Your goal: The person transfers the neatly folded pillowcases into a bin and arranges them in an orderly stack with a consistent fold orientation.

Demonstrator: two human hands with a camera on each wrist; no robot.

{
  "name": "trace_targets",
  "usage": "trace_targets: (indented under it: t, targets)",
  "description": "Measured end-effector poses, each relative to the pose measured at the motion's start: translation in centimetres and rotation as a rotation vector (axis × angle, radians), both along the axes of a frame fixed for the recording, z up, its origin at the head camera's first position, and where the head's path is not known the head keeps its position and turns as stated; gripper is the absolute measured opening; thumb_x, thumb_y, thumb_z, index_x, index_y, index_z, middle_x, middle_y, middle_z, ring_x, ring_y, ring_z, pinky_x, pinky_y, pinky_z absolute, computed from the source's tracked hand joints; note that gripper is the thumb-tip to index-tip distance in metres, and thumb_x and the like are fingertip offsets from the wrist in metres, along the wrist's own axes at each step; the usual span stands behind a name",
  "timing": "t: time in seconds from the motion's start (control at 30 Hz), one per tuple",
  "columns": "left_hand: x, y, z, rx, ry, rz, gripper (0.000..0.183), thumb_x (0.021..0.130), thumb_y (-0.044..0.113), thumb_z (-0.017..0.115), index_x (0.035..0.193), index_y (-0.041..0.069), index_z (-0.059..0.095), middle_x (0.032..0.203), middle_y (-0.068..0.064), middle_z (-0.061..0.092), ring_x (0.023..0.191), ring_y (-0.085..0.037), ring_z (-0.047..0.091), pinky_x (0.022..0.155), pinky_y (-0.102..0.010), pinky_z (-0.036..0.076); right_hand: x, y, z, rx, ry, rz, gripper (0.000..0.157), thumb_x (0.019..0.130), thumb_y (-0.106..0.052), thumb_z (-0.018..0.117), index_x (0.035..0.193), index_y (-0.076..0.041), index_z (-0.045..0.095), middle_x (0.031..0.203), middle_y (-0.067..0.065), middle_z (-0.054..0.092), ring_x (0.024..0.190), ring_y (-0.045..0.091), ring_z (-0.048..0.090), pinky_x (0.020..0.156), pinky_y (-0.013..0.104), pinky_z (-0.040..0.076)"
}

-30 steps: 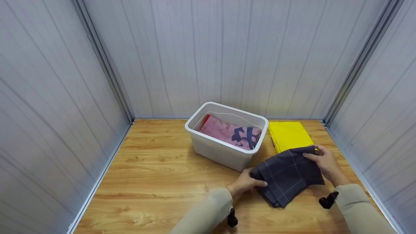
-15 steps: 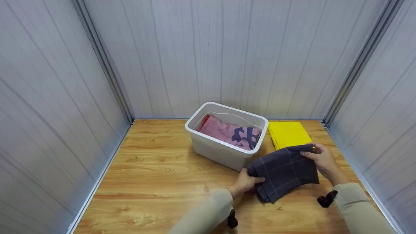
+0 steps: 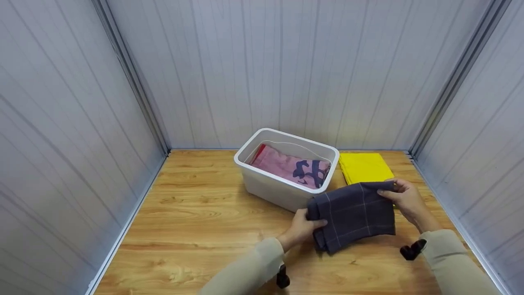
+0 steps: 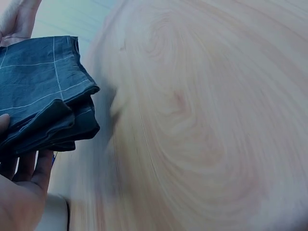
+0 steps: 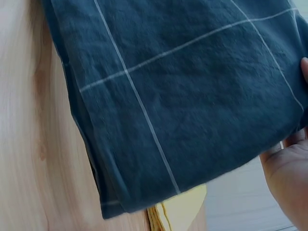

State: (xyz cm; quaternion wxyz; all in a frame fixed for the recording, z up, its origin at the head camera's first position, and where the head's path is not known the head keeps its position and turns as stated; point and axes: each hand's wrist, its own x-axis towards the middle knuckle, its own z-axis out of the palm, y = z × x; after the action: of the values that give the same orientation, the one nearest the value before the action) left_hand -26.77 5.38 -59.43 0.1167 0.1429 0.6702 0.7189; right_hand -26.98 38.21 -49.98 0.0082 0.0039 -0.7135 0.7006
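Observation:
A folded dark grey cloth with thin light checked lines (image 3: 352,215) is held off the table between both hands. My left hand (image 3: 301,229) grips its left edge, thumb on top and fingers underneath, as the left wrist view shows with the cloth's stacked layers (image 4: 53,120). At the far right corner my right hand (image 3: 409,203) pinches the cloth, thumb on the upper side. In the right wrist view the cloth (image 5: 183,106) fills most of the picture, and part of the right hand (image 5: 291,173) shows at the edge.
A white plastic bin (image 3: 270,194) stands just behind the left hand. Inside it lies a folded pink cloth (image 3: 282,164) with dark figures and a red edge beside it. Behind the grey cloth, a folded yellow cloth (image 3: 364,166) lies on the wooden table (image 3: 184,229). Panel walls enclose the back and sides.
Both hands have shifted the grey cloth slightly left and turned it, its near edge rising a little. The left hand has moved left. Bin and yellow cloth stay in place.

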Motion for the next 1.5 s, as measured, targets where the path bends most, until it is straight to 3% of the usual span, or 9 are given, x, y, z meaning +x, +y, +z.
trace_targets:
  t: [0.3, 0.5, 0.7, 0.93, 1.2, 1.3, 1.5]
  targets:
    - [-0.2, -2.3, 0.9, 0.043, 0.03, -0.031, 0.029, 0.093, 0.001, 0.079, 0.121, -0.006, 0.076, 0.117, -0.022, 0.08, 0.103, -0.028, 0.079, 0.092, -0.041, 0.065, 0.1, -1.0, 0.5, 0.021, 0.067, 0.068, 0.029, 0.095, 0.012, 0.073, 0.104, -0.015, 0.078, 0.091, -0.005, 0.079, 0.081, 0.011, 0.076, 0.074, 0.025, 0.064]
    - [-0.6, -4.2, 1.6, -0.004, 0.113, -0.012, 0.024, 0.094, 0.004, 0.08, 0.117, -0.004, 0.079, 0.113, -0.02, 0.081, 0.095, -0.015, 0.077, 0.086, -0.031, 0.064, 0.0, -1.9, 0.8, 0.069, 0.089, 0.101, 0.026, 0.095, 0.011, 0.075, 0.104, -0.013, 0.077, 0.091, -0.006, 0.081, 0.08, 0.01, 0.077, 0.074, 0.026, 0.064]
    - [-1.2, -5.8, 2.7, -0.014, 0.154, 0.008, 0.022, 0.094, 0.005, 0.079, 0.114, -0.004, 0.079, 0.11, -0.02, 0.081, 0.091, -0.013, 0.076, 0.083, -0.03, 0.063, -0.1, -2.5, 1.3, 0.153, 0.128, 0.157, 0.018, 0.097, 0.005, 0.075, 0.113, -0.003, 0.079, 0.093, -0.004, 0.083, 0.083, 0.013, 0.079, 0.077, 0.028, 0.065]
    - [-1.8, -7.5, 4.2, -0.031, 0.175, -0.005, 0.023, 0.098, 0.009, 0.077, 0.117, -0.005, 0.077, 0.112, -0.019, 0.081, 0.093, -0.014, 0.077, 0.085, -0.033, 0.064, 0.0, -3.8, 2.1, 0.219, 0.128, 0.155, 0.019, 0.1, -0.001, 0.075, 0.117, 0.007, 0.076, 0.092, -0.005, 0.083, 0.083, 0.012, 0.08, 0.078, 0.028, 0.066]
    - [-2.7, -9.2, 5.5, -0.013, 0.225, 0.001, 0.025, 0.1, 0.011, 0.075, 0.119, -0.006, 0.075, 0.113, -0.019, 0.08, 0.095, -0.016, 0.077, 0.086, -0.035, 0.065, -0.4, -5.4, 2.8, 0.198, 0.174, 0.205, 0.023, 0.103, 0.0, 0.07, 0.118, 0.016, 0.068, 0.093, -0.003, 0.081, 0.083, 0.013, 0.08, 0.076, 0.028, 0.066]
    - [-2.9, -9.8, 6.2, -0.014, 0.233, 0.008, 0.025, 0.1, 0.01, 0.075, 0.12, -0.006, 0.075, 0.112, -0.019, 0.08, 0.094, -0.015, 0.077, 0.084, -0.034, 0.064, -0.6, -6.0, 3.1, 0.185, 0.172, 0.219, 0.024, 0.104, -0.002, 0.07, 0.12, 0.016, 0.066, 0.094, -0.002, 0.081, 0.084, 0.014, 0.08, 0.076, 0.03, 0.066]
    - [-3.4, -11.0, 7.9, -0.025, 0.253, 0.031, 0.024, 0.101, 0.011, 0.075, 0.119, -0.005, 0.075, 0.109, -0.019, 0.08, 0.088, -0.014, 0.077, 0.08, -0.032, 0.063, -0.8, -6.9, 3.5, 0.208, 0.126, 0.227, 0.021, 0.108, -0.01, 0.068, 0.123, 0.004, 0.064, 0.096, -0.001, 0.08, 0.086, 0.016, 0.08, 0.075, 0.033, 0.067]
